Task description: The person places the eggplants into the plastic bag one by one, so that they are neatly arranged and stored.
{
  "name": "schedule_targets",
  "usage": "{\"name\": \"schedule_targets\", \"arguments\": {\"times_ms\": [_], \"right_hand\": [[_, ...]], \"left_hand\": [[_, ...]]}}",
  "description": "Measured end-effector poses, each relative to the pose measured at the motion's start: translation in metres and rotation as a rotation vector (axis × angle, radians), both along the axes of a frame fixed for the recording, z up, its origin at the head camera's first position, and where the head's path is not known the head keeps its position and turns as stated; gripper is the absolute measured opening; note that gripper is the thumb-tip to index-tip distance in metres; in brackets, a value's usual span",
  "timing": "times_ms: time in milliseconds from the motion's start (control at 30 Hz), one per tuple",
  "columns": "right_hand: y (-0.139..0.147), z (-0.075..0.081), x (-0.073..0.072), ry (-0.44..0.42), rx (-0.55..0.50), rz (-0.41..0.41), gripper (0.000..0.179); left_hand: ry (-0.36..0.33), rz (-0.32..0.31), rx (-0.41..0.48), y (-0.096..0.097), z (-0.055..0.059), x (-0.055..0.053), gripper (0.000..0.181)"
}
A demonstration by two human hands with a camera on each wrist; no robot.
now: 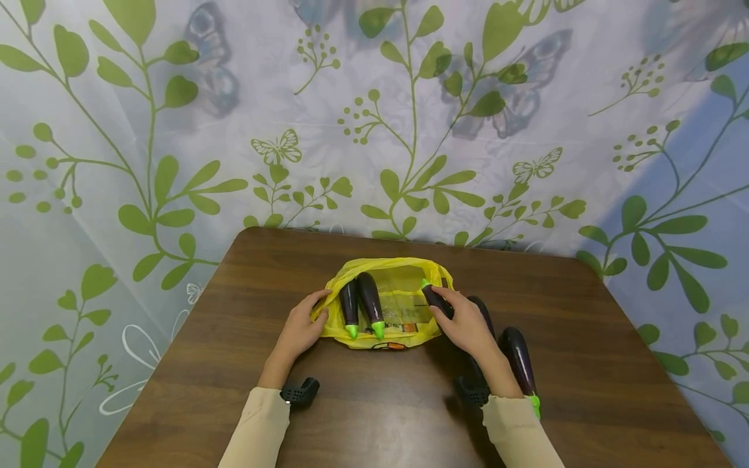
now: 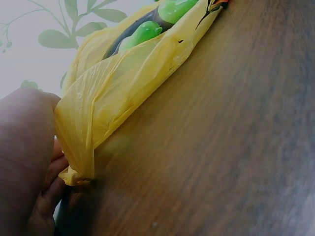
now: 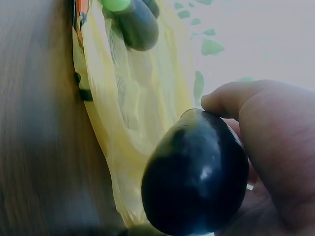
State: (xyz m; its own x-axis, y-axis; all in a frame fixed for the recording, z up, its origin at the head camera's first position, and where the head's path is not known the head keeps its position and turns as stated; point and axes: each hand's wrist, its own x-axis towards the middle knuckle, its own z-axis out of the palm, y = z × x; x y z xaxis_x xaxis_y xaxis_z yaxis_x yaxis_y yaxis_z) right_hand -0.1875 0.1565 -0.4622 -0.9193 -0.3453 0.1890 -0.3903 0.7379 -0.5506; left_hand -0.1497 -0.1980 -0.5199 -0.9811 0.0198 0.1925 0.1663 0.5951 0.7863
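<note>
A yellow plastic bag lies on the table with its mouth spread open. Two dark purple eggplants with bright green caps, the nearer one and another, lie side by side in its left half. My left hand holds the bag's left edge between thumb and fingers; the left wrist view shows the gathered plastic at the fingers. My right hand grips a third eggplant, green cap pointing into the bag's right side. Its glossy rounded end fills much of the right wrist view.
More eggplants lie on the brown wooden table to the right: one beside my right forearm, another partly hidden behind my right hand. A leaf-and-butterfly patterned cloth hangs behind the table's far edge.
</note>
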Motion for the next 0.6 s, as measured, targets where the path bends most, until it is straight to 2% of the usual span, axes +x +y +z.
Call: {"name": "schedule_targets", "arguments": {"times_ms": [233,600], "right_hand": [[-0.011,-0.001,-0.001,-0.028,-0.009,-0.028,0.050],[-0.027,-0.006,-0.007,-0.046,-0.038,0.001,0.046]], "left_hand": [[-0.005,-0.002,-0.008,0.001,0.000,-0.001,0.039],[-0.004,0.005,-0.019,0.001,0.002,0.001,0.039]]}}
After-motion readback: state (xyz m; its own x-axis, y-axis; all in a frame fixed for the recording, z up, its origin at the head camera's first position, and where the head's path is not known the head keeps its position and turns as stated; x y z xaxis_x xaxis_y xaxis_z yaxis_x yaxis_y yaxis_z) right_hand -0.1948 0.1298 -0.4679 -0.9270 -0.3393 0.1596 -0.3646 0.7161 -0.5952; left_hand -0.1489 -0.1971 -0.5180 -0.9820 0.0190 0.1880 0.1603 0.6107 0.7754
